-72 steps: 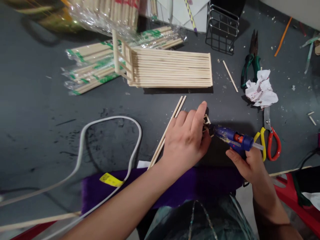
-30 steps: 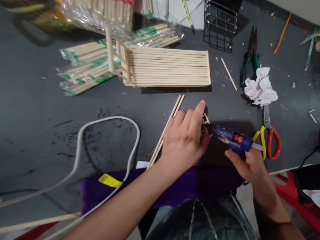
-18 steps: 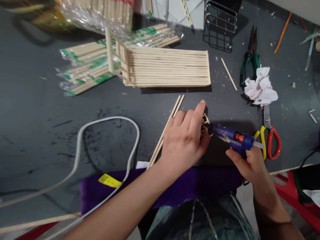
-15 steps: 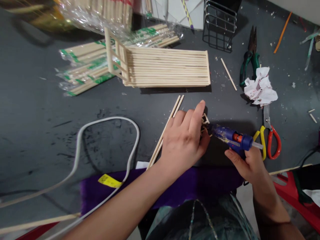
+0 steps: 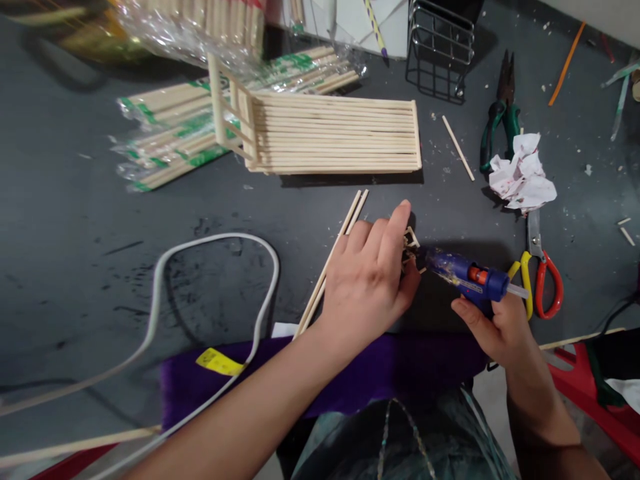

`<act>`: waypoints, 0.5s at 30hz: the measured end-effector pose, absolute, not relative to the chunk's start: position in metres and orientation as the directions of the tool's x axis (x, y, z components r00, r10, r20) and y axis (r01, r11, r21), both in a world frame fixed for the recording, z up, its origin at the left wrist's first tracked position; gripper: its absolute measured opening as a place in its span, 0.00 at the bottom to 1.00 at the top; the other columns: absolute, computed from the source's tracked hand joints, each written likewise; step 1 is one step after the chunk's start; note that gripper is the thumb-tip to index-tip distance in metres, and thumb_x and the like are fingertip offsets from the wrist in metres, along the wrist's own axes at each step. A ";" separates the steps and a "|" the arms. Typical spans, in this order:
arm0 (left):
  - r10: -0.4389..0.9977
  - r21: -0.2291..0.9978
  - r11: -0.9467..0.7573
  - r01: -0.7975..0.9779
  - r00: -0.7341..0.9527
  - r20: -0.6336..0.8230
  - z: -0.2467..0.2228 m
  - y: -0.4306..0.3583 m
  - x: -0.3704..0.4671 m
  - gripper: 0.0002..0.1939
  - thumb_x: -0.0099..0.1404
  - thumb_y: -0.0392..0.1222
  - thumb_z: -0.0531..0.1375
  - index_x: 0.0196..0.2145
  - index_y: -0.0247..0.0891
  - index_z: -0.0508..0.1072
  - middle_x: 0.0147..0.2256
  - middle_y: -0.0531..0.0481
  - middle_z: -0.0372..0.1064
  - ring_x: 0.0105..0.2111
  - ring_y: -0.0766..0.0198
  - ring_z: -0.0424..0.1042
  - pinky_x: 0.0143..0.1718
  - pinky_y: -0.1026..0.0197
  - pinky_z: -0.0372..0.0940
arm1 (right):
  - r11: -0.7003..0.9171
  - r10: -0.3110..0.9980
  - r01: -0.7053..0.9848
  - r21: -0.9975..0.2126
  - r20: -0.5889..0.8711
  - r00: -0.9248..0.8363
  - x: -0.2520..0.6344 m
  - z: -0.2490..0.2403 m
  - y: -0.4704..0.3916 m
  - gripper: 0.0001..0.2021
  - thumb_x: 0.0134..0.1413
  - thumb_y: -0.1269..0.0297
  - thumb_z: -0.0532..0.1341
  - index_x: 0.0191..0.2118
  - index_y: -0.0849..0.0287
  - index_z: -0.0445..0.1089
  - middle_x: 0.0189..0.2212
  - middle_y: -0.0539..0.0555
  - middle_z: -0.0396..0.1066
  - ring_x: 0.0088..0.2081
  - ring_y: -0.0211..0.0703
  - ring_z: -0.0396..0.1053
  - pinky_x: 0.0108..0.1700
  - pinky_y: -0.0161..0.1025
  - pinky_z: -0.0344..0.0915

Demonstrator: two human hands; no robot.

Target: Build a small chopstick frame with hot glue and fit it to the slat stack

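Observation:
My right hand grips a blue glue gun by its handle, with a clear glue stick poking out of the back. The gun's nozzle points left, at a small wooden stick frame that my left hand holds closed in its fingers. Most of that frame is hidden behind the hand, so whether the nozzle touches it is unclear. Two loose chopsticks lie slantwise, partly under my left hand and forearm. Beyond the hands stands a model built of glued sticks, with a slatted top and a raised end at left.
Wrapped chopsticks lie behind the model. Pliers, crumpled paper and scissors sit at right, near a black wire stand. A white cable loops at left, crossing a purple cloth at the front edge.
The glue gun and my right hand have shifted very slightly to the right. My left hand and the small frame keep their place.

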State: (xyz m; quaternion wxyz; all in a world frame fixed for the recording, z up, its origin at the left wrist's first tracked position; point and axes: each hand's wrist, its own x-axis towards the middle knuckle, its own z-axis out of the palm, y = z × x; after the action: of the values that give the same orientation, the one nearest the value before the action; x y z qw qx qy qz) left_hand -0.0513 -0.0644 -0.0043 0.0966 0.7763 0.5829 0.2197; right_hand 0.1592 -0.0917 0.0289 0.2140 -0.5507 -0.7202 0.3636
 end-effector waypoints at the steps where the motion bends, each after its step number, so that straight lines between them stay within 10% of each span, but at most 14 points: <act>1: 0.947 0.408 -0.302 0.862 0.224 0.228 -0.004 -0.064 -0.051 0.34 0.67 0.38 0.56 0.68 0.31 0.52 0.45 0.39 0.73 0.42 0.48 0.69 0.40 0.50 0.64 | 0.134 0.950 0.632 -0.763 -0.082 -0.301 0.159 0.029 -0.091 0.05 0.62 0.61 0.64 0.42 0.55 0.71 0.31 0.49 0.74 0.28 0.39 0.70 0.32 0.35 0.68; 15: 0.948 0.397 -0.296 0.869 0.217 0.232 -0.004 -0.064 -0.051 0.33 0.67 0.38 0.56 0.67 0.33 0.52 0.45 0.41 0.73 0.42 0.50 0.70 0.40 0.52 0.63 | 0.106 0.953 0.645 -0.757 -0.107 -0.282 0.160 0.029 -0.091 0.06 0.62 0.59 0.64 0.40 0.55 0.72 0.30 0.51 0.74 0.29 0.41 0.70 0.33 0.36 0.69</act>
State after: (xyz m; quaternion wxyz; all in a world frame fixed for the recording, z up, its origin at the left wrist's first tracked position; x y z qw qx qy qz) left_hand -0.0510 -0.0644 -0.0037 0.0907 0.7749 0.5862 0.2185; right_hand 0.1602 -0.0912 0.0286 0.2117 -0.5605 -0.7129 0.3644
